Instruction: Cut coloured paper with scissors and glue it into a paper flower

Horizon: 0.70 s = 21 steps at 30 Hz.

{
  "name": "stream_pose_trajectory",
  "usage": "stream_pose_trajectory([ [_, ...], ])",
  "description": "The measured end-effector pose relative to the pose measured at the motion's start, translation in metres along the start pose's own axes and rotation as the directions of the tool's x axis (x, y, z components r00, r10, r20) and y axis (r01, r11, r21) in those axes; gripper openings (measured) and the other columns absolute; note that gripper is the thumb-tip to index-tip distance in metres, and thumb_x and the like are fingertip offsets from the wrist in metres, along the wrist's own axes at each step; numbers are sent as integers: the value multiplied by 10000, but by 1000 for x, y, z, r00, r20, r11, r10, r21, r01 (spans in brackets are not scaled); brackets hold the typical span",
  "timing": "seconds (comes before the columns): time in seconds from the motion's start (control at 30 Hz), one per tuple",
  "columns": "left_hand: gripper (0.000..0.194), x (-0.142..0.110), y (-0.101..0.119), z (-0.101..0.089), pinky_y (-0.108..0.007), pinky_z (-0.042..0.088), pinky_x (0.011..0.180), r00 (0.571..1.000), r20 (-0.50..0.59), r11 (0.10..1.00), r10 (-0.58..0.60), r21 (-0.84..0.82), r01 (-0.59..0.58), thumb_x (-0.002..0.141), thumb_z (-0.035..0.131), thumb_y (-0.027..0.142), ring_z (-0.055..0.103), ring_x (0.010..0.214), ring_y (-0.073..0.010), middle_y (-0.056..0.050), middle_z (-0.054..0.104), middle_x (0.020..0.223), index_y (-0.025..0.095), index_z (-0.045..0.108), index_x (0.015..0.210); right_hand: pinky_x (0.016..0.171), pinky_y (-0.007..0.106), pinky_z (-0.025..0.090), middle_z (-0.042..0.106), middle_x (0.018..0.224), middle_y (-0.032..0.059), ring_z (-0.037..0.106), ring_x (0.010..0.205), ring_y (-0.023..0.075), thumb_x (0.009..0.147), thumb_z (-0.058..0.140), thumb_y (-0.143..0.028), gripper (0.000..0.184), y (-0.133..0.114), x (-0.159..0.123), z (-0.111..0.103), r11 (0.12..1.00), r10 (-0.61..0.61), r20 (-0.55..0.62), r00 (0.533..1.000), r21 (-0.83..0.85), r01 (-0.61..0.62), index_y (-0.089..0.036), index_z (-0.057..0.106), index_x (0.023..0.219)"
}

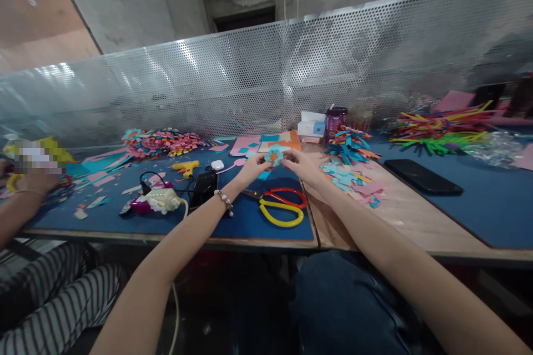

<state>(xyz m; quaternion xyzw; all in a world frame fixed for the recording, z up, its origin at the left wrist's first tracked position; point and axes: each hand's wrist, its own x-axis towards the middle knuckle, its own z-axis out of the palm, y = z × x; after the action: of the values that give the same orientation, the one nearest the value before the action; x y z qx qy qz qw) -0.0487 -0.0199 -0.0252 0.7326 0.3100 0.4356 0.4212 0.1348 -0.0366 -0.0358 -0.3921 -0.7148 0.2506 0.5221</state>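
A small light-blue paper flower [273,155] with an orange centre is held up between my hands above the table. My left hand [255,168] pinches its left side, with a beaded bracelet [225,201] on that wrist. The fingers of my right hand [300,166] close on its right edge. Just below lie scissors [283,208] with one red and one yellow handle, on the blue mat. A small blue scrap [264,176] rests under the flower.
Paper scraps [353,177] and fringed strips [347,144] lie to the right, by a black phone [422,176]. Leftward are a yellow glue gun [185,168], a power strip [158,199] and a co-worker's hand [39,180]. A perforated metal screen [250,77] stands behind.
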Motion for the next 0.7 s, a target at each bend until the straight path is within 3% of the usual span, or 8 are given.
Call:
stream_pose_trajectory([
  [0.23,330,-1,0,0,-329,520,781,1000,25,1000,8,14,-8,746,635,329,631,778,-147,-65,667,899,132,607,1009,687,284,443,661,789,34,569,726,158,778,544,-363,244,-7,-2,3,999,-39,27,999,-30,40,-150,655,818],
  [0.43,359,-2,-2,0,-337,519,776,998,56,1000,12,4,-12,750,635,387,636,811,-168,-81,675,896,115,628,985,719,293,479,682,857,33,607,786,171,761,572,-377,260,7,4,8,989,42,29,999,141,-45,-168,662,886],
  [0.7,339,-2,-2,-1,-322,514,780,999,33,1000,29,2,-29,747,638,363,636,793,-158,-71,677,870,111,635,975,714,300,493,666,820,25,601,750,158,733,612,-384,243,5,4,7,978,80,40,996,190,-87,-168,657,835],
])
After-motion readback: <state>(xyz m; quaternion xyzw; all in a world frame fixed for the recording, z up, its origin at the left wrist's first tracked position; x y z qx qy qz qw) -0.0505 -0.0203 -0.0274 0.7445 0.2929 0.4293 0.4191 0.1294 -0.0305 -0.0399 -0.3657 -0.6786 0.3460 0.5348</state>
